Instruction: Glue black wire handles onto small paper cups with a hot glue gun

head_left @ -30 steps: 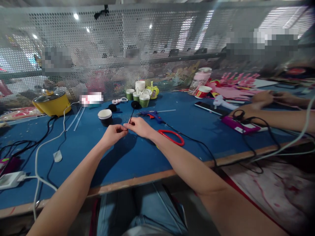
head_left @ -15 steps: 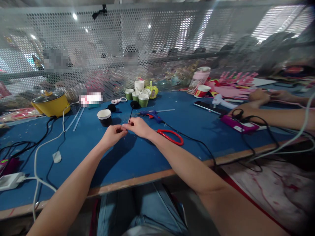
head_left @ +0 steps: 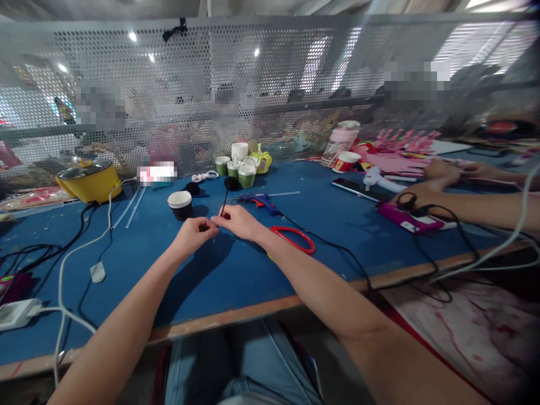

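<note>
Over the blue table, my right hand (head_left: 240, 221) pinches a thin black stem with a round black head (head_left: 232, 183) that points up and away from me. My left hand (head_left: 194, 233) is closed, its fingertips meeting those of my right hand at the lower end of the stem. What lies between the left fingertips is too small to make out. Just beyond my left hand stands a black paper cup (head_left: 180, 206) with a white inside. A blue glue gun (head_left: 262, 203) lies past my right hand, and red-handled scissors (head_left: 297, 241) are partly under my right forearm.
Green and white small cups (head_left: 246, 175) stand near the perforated screen (head_left: 278, 112). A yellow electric pot (head_left: 89, 183) is at the left, with a white cable (head_left: 61, 270) across the table. On the right are a phone (head_left: 358, 190), a purple power strip (head_left: 407, 216) and a co-worker's arms (head_left: 472, 202).
The view has tipped slightly, so everything sits a little lower. My hands keep the same pinch on the black stem, with hardly any movement.
</note>
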`<control>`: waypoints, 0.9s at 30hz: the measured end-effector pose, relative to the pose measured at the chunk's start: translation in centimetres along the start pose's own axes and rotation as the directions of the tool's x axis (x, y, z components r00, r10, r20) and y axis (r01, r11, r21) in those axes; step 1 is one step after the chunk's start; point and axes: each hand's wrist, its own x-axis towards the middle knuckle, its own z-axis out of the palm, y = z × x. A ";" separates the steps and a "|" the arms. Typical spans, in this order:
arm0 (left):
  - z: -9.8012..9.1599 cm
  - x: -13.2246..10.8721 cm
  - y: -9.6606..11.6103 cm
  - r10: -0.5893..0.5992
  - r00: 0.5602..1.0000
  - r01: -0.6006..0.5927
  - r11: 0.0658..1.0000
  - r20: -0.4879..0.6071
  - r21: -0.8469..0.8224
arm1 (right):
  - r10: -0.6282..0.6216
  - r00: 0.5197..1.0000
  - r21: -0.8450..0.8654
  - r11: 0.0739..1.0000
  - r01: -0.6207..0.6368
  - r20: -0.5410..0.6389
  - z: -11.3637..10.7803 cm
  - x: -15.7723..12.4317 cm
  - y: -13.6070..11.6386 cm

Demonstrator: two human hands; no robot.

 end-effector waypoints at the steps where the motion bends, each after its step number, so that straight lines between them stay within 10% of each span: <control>1: 0.0 0.0 0.0 0.001 1.000 -0.001 1.000 -0.004 0.009 | 0.001 1.000 -0.011 1.000 -0.001 -0.008 0.0 0.0 0.0; 27: 0.0 -0.2 0.2 -0.010 0.998 0.013 0.999 0.055 -0.043 | 0.080 0.995 0.177 0.980 -0.089 0.059 -0.2 -0.3 -0.1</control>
